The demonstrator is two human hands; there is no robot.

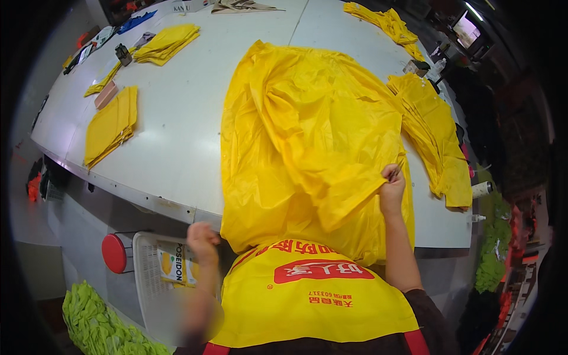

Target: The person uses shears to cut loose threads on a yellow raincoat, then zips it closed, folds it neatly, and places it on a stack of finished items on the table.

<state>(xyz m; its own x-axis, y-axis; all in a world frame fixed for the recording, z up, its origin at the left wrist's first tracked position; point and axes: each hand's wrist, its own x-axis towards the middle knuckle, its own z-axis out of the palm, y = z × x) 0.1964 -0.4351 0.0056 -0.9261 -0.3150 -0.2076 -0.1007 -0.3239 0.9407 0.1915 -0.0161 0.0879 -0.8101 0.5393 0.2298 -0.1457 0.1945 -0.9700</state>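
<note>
A large yellow garment (319, 112) of thin, shiny, waterproof-looking cloth lies rumpled over the table, its near part hanging past the front edge. My right hand (393, 183) is closed on the garment's raised right edge, fingers pinched together. Something small and dark shows at those fingertips, too small to name. My left hand (203, 241) hovers off the table edge, left of the garment and apart from it. Its fingers look curled, but motion smears them along with the forearm, so its grip is unclear. A yellow apron (319, 313) with red print covers my front.
Folded yellow stacks lie on the white table (177, 118): a left stack (112, 125), a far-left stack (168, 44) and a long right pile (432, 130). Below stand a white basket (145, 284) holding packets and a red stool (113, 253). Green cloth (100, 319) heaps at lower left.
</note>
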